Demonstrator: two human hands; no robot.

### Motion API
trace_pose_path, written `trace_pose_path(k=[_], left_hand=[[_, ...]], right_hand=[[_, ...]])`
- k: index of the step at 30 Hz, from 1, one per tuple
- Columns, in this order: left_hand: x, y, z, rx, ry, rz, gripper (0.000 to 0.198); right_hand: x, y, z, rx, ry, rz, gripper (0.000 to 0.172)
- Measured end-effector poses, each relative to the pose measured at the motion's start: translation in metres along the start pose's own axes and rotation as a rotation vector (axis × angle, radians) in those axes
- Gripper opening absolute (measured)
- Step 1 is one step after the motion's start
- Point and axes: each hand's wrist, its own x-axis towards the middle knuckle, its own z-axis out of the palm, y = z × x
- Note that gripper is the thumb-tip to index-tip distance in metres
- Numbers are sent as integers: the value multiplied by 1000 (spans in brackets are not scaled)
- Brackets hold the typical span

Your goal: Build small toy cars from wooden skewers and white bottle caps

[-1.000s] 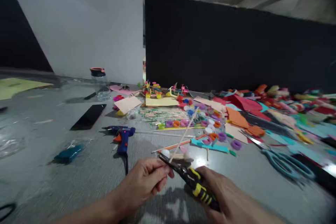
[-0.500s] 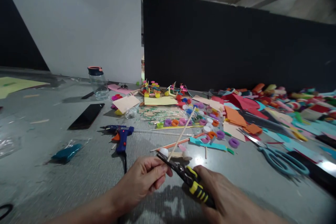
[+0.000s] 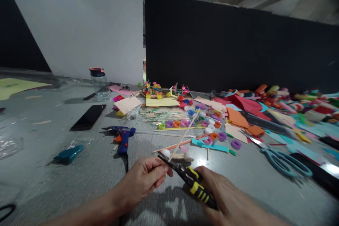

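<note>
My right hand [image 3: 215, 190] is closed round the black and yellow handles of a pair of pliers [image 3: 201, 192]. Their dark jaws point up and left and meet the lower end of a thin wooden stick [image 3: 184, 136], which slants up to the right. Fingers and thumb of my left hand [image 3: 150, 176] pinch together right at the jaws, around the stick's lower end; the end itself is hidden. Just beyond the jaws, small sticks and white round caps [image 3: 165, 153] lie on the grey table [image 3: 92, 187].
Left of centre lies a blue glue gun [image 3: 124, 139], with a phone [image 3: 88, 117] and a clear bottle [image 3: 100, 84] behind it. Several coloured rings [image 3: 222, 136] and a bundle of sticks [image 3: 164, 114] lie ahead. Scissors [image 3: 280, 159] rest at right near paper scraps.
The upper end of the stick has swung slightly to the right. Both hands and the pliers stay almost in place.
</note>
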Motion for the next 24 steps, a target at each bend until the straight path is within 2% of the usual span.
trace_pose_path(k=[7, 13, 24], left_hand=[[-1, -1, -2, -20, -27, -16, 35], [0, -4, -2, -51, -49, -17, 37], [-2, -2, -1, -22, -46, -5, 35]], right_hand=[[1, 4, 5, -53, -60, 57, 50], [1, 3, 3, -42, -81, 35, 52], [-1, 0, -1, -47, -57, 21, 40]])
